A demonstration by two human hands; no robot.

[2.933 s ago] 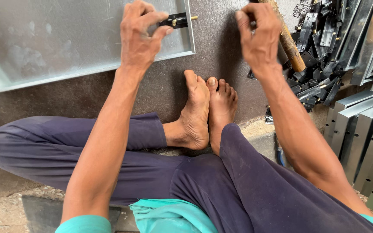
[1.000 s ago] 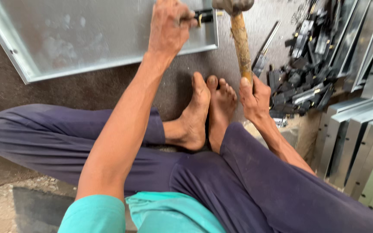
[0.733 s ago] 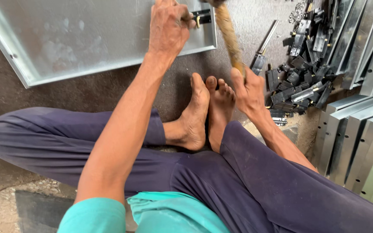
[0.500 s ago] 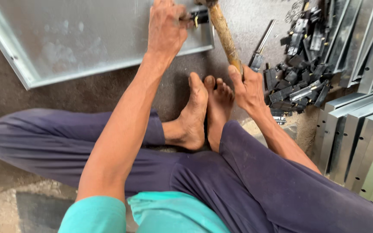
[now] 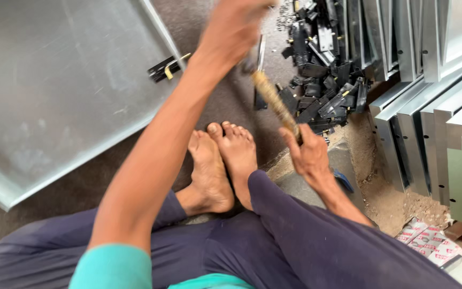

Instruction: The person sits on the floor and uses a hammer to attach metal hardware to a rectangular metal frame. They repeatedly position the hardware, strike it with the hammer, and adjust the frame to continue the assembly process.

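At 6 o'clock, nearest the camera: crossed legs in dark trousers, teal sleeve, bare feet point(image 5: 220, 166) together on the floor point(image 5: 81, 187). Right hand point(image 5: 307, 155) at 3 o'clock of the feet, closed around the end of a wooden hammer handle point(image 5: 274, 104); the handle is blurred and slants up toward 11 o'clock. Hammer head not discernible, hidden behind the left arm and motion blur. Left hand point(image 5: 236, 24) at 12 o'clock, blurred and partly cut by the frame edge; can't tell whether it's open or closed, or whether it holds anything. Galvanised sheet-metal panel point(image 5: 54, 91) lies flat at 10 o'clock with a folded rim. Small black hinge with a brass-coloured pin point(image 5: 168, 67) sits on the panel near its right edge, apart from both hands. Pile of black hinges point(image 5: 322, 69) on the floor at 1 o'clock. Stacked grey metal channel sections point(image 5: 429, 107) at 2–3 o'clock, just beside the pile. Printed packet point(image 5: 426, 241) at 4 o'clock.
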